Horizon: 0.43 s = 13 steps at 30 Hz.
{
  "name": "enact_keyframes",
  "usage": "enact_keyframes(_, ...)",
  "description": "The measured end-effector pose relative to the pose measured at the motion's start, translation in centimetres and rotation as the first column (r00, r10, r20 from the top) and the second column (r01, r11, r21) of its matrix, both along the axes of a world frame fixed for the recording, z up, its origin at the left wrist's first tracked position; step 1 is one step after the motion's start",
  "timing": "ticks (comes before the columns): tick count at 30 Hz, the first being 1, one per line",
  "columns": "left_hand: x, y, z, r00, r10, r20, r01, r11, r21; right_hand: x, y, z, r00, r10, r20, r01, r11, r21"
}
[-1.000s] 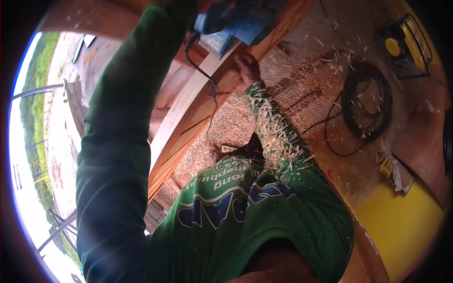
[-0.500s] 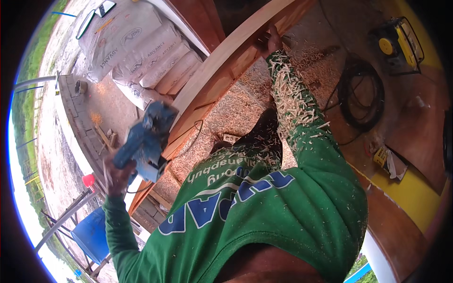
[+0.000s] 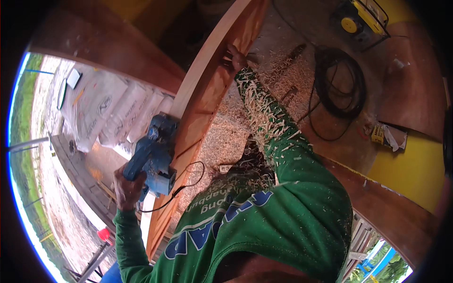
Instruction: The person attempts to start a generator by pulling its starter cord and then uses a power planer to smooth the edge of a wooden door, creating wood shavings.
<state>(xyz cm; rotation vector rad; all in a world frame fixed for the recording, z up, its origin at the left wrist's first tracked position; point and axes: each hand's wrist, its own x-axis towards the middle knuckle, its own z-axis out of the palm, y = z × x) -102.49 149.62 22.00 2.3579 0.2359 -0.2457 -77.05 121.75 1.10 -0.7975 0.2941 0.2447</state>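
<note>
My left hand (image 3: 128, 187) is wrapped round the rear handle of a blue electric planer (image 3: 153, 153). The planer is on the pale edge of a long wooden panel (image 3: 200, 66), which stands on edge and runs from the top of the view down to the lower left. A black cord (image 3: 200, 177) loops from the planer's rear end. Farther up the panel, my right hand (image 3: 236, 59) rests against its reddish-brown face, fingers apart and holding nothing. Wood shavings (image 3: 264, 111) cover my right sleeve.
Shavings lie thick on the floor (image 3: 217, 139) beside the panel. At right are a coiled black hose (image 3: 339, 82), a yellow-and-black machine (image 3: 354, 23) and brown sheets (image 3: 410, 89). White sacks (image 3: 113, 106) are stacked at left beyond the panel.
The view has turned, so the sacks and hose sit lower and farther left. The planer, blurred earlier, now shows sharply on the panel's edge. My right hand is still at the panel.
</note>
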Motion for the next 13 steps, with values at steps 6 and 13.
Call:
enact_keyframes(6,10.0,-5.0,1.0,1.000,0.027,-0.004,-0.027,0.992,-0.119,0.9,2.5,-0.1,0.994,-0.064,-0.089,0.063,0.998,-0.016)
enact_keyframes(13,18.0,-7.1,1.1,0.995,-0.097,-0.022,0.090,0.973,-0.211,1.0,3.2,-0.7,0.988,0.011,-0.154,-0.023,0.996,-0.081)
